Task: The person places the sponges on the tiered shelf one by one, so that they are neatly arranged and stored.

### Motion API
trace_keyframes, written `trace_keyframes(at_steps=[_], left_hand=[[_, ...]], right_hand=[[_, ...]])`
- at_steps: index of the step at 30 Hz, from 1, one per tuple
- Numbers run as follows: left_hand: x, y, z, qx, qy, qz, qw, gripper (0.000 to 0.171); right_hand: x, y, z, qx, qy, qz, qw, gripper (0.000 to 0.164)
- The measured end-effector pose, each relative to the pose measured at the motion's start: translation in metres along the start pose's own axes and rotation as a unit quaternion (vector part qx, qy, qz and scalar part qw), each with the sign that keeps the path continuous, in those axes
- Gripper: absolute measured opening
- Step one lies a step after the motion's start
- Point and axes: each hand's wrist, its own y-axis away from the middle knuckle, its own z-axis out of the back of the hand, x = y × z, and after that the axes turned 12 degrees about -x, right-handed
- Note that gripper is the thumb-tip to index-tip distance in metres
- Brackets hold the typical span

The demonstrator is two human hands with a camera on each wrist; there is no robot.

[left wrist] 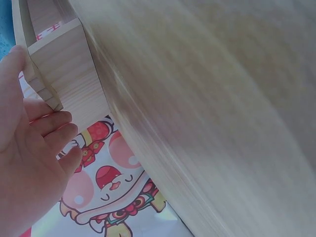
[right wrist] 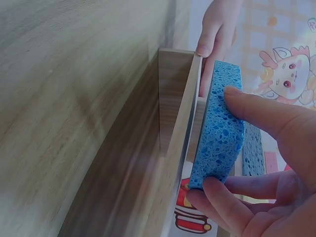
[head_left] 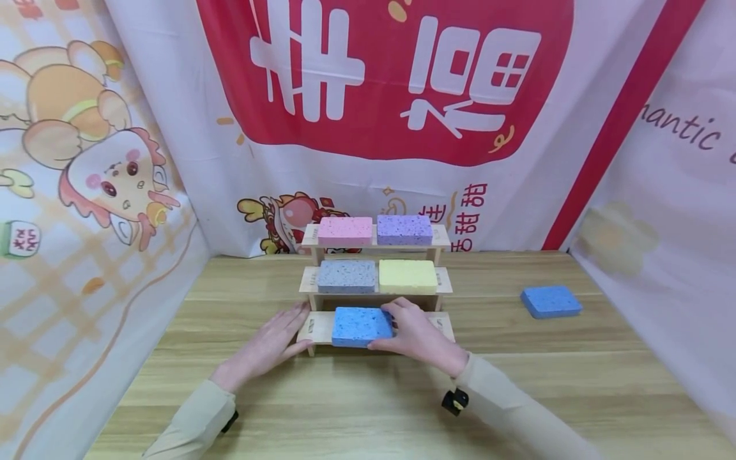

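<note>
A blue sponge (head_left: pixel 361 326) lies on the bottom step of a small three-tier wooden rack (head_left: pixel 305 281). My right hand (head_left: pixel 411 329) grips its right end, and the right wrist view shows thumb and fingers pinching the sponge (right wrist: pixel 219 123) at the step's front edge. At the rack's left end, my left hand (head_left: pixel 276 338) holds the end of the bottom step, thumb at the front and fingers at the side and back. The left wrist view shows those fingers (left wrist: pixel 57 131) against the wooden end.
Pink (head_left: pixel 345 231) and purple (head_left: pixel 404 230) sponges sit on the top step. Grey (head_left: pixel 346 276) and yellow (head_left: pixel 407 276) sponges fill the middle one. Another blue sponge (head_left: pixel 551 301) lies on the wooden table (head_left: pixel 322 409) to the right. Printed curtains (head_left: pixel 391 147) enclose the back and sides.
</note>
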Motion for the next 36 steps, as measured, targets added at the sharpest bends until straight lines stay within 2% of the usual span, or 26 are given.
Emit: trace_keyframes(at_steps=[8, 15, 26, 36], left_hand=[[0.000, -0.001, 0.001, -0.006, -0.002, -0.007, 1.0000, 0.076], [-0.001, -0.002, 0.001, -0.008, -0.001, -0.004, 1.0000, 0.077], [0.000, -0.002, 0.001, -0.011, -0.005, -0.011, 0.9999, 0.077], [0.001, 0.001, 0.000, -0.013, 0.006, -0.010, 0.9999, 0.077]], right_hand=[[0.007, -0.009, -0.011, -0.013, -0.003, 0.017, 1.000, 0.080], [0.010, -0.014, -0.018, -0.013, 0.006, 0.015, 1.000, 0.078], [0.011, -0.016, -0.025, -0.018, 0.020, 0.024, 0.999, 0.077], [0.014, -0.014, -0.029, -0.033, 0.009, 0.037, 0.999, 0.076]])
